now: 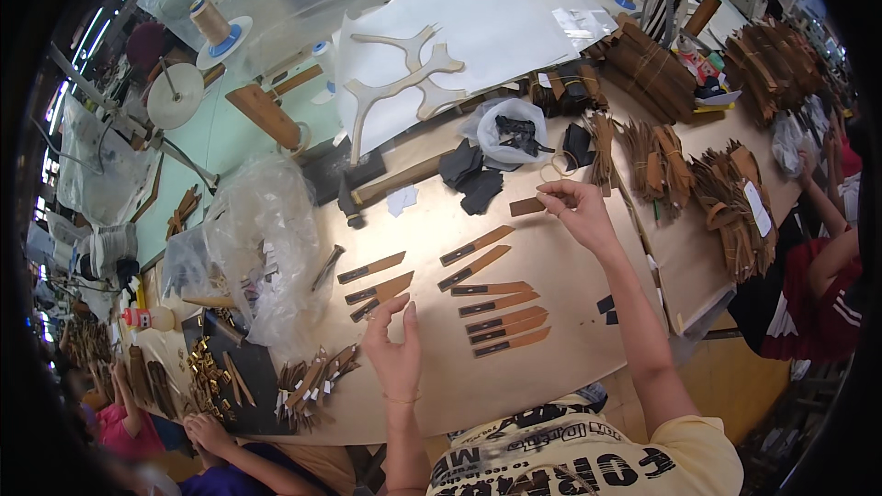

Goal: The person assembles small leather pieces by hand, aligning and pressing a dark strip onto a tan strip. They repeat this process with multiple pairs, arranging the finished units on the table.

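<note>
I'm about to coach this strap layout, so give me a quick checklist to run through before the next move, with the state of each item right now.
1. Right hand has a brown strap piece pinched at the fingertips: ok.
2. Left hand is free, open over the table by the laid-out straps: ok.
3. Laid-out straps lie singly, not overlapping: ok.
4. Bare tabletop between the held piece and the rows: ok.
5. Hammer lies away from both hands: ok.
6. Which face of the held piece is up: cannot tell.
</note>
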